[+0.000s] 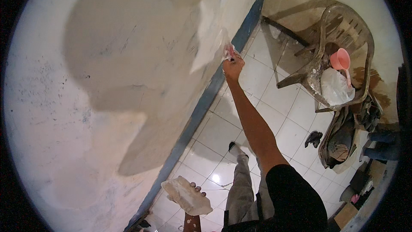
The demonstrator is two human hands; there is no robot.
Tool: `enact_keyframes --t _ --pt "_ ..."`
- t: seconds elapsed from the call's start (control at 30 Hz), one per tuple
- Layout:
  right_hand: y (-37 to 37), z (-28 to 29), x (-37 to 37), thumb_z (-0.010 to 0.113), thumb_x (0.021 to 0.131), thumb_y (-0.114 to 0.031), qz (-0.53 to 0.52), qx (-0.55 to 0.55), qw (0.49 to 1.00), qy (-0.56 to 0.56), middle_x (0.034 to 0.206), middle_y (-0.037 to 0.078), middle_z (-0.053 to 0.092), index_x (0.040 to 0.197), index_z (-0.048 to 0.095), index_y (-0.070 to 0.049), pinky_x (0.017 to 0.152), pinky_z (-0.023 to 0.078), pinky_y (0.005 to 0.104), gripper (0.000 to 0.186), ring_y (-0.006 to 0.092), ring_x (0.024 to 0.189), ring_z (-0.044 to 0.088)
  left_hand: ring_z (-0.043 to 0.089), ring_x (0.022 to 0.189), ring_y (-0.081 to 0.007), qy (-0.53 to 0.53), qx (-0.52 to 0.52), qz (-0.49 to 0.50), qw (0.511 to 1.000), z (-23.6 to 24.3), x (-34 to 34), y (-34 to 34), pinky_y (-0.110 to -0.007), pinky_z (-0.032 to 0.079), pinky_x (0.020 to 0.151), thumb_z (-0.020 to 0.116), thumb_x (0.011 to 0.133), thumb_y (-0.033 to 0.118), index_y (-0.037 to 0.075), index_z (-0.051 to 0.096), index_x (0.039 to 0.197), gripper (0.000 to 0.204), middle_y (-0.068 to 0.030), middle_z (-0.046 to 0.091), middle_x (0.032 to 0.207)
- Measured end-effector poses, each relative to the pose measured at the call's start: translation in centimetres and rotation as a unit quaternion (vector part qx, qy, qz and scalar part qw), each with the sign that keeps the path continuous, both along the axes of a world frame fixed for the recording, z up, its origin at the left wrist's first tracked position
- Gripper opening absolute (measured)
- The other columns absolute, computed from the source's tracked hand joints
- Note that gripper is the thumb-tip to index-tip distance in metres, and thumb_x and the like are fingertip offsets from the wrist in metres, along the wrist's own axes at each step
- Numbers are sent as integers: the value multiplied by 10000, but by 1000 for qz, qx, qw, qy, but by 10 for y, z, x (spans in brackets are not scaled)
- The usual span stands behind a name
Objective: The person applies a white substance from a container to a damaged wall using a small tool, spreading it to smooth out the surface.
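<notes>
Here, in the head view, we see our right hand (233, 65) wrapped around a red-and-white smeared tool (228, 51) beside the wall (43, 116); we cannot tell whether its tip touches. Lower down, our left hand (198, 189) grips a pale board (186, 195), fingers curled over its edge, above the tiled floor (214, 131). To the right, a pink dipper (340, 59) and a plastic bag (337, 88) rest on a stained chair (314, 75).

The right arm (256, 122) reaches far forward, its elbow slightly bent, with the right hand (233, 66) clenched; the left hand (198, 188) sits low, fingers curled, palm hidden, above its short visible forearm (192, 224).
</notes>
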State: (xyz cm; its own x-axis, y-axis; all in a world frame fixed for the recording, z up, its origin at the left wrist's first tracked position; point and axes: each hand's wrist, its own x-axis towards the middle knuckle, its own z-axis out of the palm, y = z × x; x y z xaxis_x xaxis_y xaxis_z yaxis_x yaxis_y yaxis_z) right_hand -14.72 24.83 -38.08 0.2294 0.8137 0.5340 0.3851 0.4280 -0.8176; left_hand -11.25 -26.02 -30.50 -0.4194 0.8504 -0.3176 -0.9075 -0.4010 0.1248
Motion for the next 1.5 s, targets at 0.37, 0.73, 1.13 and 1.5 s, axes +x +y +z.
enact_keyframes --t 0.37,0.73,1.13,1.5 --pt "-107 -32 -8 505 755 -97 208 -202 953 94 992 121 555 1122 508 -61 585 474 313 369 230 782 567 412 1034 -305 8 14 22 1000 -3 1 -16 -543 366 809 482 795 502 136 357 1244 592 -112 420 1148" --pt "-203 -58 -36 548 753 -147 201 -160 961 97 788 109 613 1090 541 -52 539 453 326 350 198 585 553 407 1044 -290 27 24 1 999 5 -2 -7 -536 363 828 463 790 534 138 350 1248 616 -105 400 1166" --pt "-198 8 -34 491 806 -166 184 -81 980 13 892 110 600 1020 574 -64 592 462 346 251 247 884 553 411 1042 -293 18 17 9 1000 -1 -1 -14 -523 367 836 454 799 520 134 344 1250 604 -109 403 1168" --pt "-211 -35 -63 558 727 -151 49 -10 963 -266 924 98 588 1074 539 -26 717 427 374 370 248 917 541 463 982 -297 46 -56 22 997 -3 2 -13 -503 414 758 445 791 553 123 361 1222 615 -113 441 1129"
